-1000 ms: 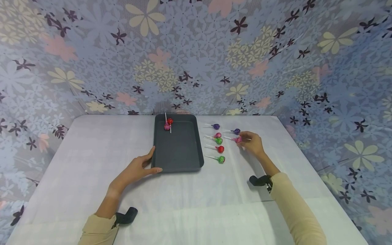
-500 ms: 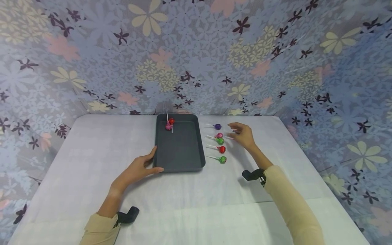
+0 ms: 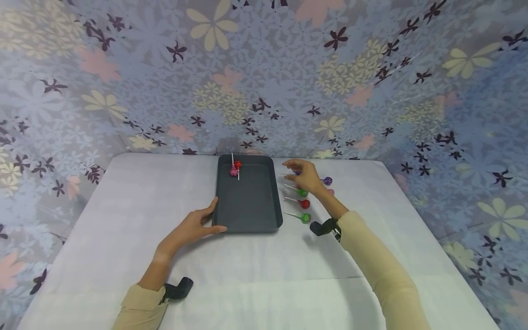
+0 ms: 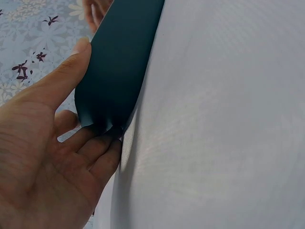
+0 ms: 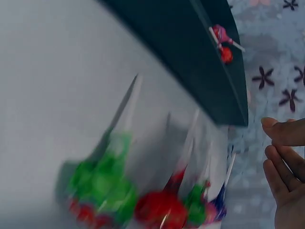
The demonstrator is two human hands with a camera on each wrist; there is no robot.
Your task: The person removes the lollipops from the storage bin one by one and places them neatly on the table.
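My left hand (image 3: 194,228) grips the dark grey tray (image 3: 247,197) at its near left corner. In the left wrist view the thumb is on the tray wall (image 4: 119,57) and curled fingers meet its lower edge. My right hand (image 3: 305,176) hovers right of the tray over a purple lollipop (image 3: 298,173), mostly hidden. The right wrist view shows its fingers loosely bent, holding nothing. Below it lie a green lollipop (image 3: 303,193), a red lollipop (image 3: 305,204) and another green lollipop (image 3: 305,218), sticks pointing left.
Inside the tray's far left corner lie a red lollipop (image 3: 237,164) and a pink lollipop (image 3: 233,171). Another purple lollipop (image 3: 327,181) and a partly hidden pink lollipop (image 3: 331,191) lie right of my right hand. White cloth (image 3: 247,293) covers the table; floral fabric (image 3: 264,82) hangs behind.
My right hand has let go of the pink lollipop in the right-hand column and moved left towards the tray, over the far purple lollipop. The left hand stays at the tray's corner.
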